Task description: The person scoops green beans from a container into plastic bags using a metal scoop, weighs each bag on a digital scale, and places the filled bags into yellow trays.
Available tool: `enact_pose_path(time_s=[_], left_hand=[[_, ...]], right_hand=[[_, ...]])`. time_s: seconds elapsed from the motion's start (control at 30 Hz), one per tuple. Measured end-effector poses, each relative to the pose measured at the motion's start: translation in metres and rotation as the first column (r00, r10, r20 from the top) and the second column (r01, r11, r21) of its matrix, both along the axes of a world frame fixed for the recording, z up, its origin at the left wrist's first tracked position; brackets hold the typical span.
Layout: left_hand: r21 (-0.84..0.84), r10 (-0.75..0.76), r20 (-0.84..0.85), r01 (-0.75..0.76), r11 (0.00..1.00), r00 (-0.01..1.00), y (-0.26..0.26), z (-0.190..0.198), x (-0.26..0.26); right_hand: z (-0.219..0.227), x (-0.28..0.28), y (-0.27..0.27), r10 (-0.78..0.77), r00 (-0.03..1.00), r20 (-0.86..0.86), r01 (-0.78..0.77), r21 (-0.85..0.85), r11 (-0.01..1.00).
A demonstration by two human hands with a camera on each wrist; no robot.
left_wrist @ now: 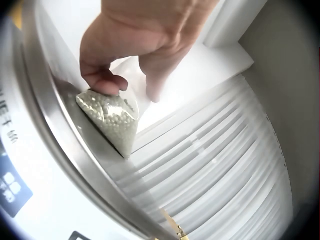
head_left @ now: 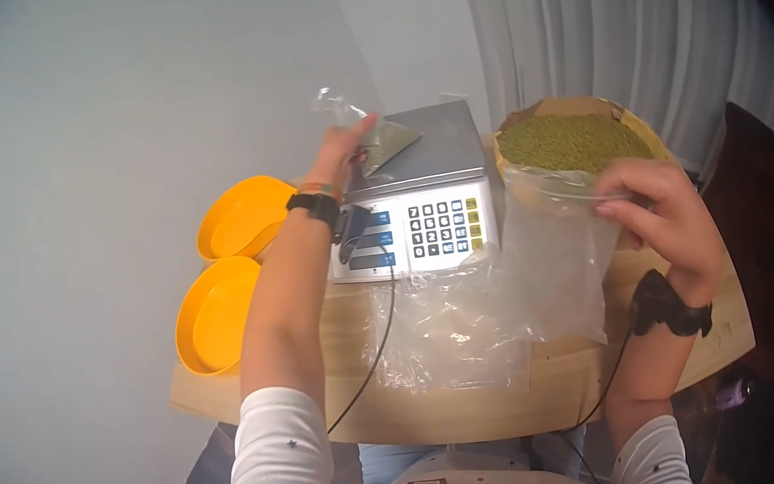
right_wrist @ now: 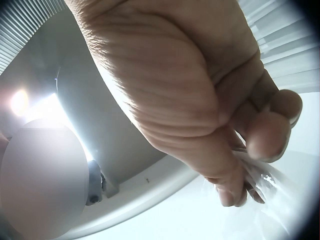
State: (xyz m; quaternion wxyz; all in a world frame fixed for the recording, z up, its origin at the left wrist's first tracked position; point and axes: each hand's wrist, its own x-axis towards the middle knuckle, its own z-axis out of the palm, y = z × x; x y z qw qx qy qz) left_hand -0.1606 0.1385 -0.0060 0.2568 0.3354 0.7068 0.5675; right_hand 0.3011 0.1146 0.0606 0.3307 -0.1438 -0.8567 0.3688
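Note:
My left hand (head_left: 338,156) is over the left part of the grey scale plate (head_left: 441,137), its curled fingers on a small clear bag (head_left: 390,145) of green beans. In the left wrist view, the fingertips of the left hand (left_wrist: 135,45) touch the bag (left_wrist: 115,120) above the beans, the thumb standing apart on its other side. At the right, my right hand (head_left: 655,210) pinches the top edge of a larger clear bag (head_left: 556,256), which hangs down over the table. The right wrist view shows clear plastic (right_wrist: 265,182) at the fingertips of the right hand (right_wrist: 185,95).
Two yellow trays (head_left: 216,315) lie at the left. More clear bags (head_left: 447,334) lie before the scale's keypad (head_left: 446,228). A container of green beans (head_left: 573,139) stands at the back right. A black cable (head_left: 375,360) crosses the table's front edge.

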Motion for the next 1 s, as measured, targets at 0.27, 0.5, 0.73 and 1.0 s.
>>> enact_pose_path(time_s=[0.27, 0.5, 0.73, 1.0], left_hand=[[-0.015, -0.026, 0.195, 0.029, 0.999, 0.980, 0.003, -0.001, -0.009], [-0.028, 0.014, 0.059, -0.012, 1.000, 0.998, -0.020, 0.030, -0.059], [0.029, 0.332, -0.018, -0.331, 0.943, 0.943, -0.093, 0.033, -0.182], [-0.097, 0.499, -0.065, -0.503, 0.859, 0.864, -0.156, -0.050, -0.308]], right_hand=[[-0.001, 0.005, 0.000, -0.009, 1.000, -0.010, 0.009, 0.022, 1.000], [-0.005, -0.008, -0.005, -0.033, 0.999, 0.028, 0.031, 0.069, 0.997], [0.000, -0.029, -0.003, -0.044, 0.990, 0.131, 0.021, 0.177, 0.984], [-0.005, -0.052, -0.002, -0.085, 0.971, 0.222, 0.052, 0.152, 0.987]])
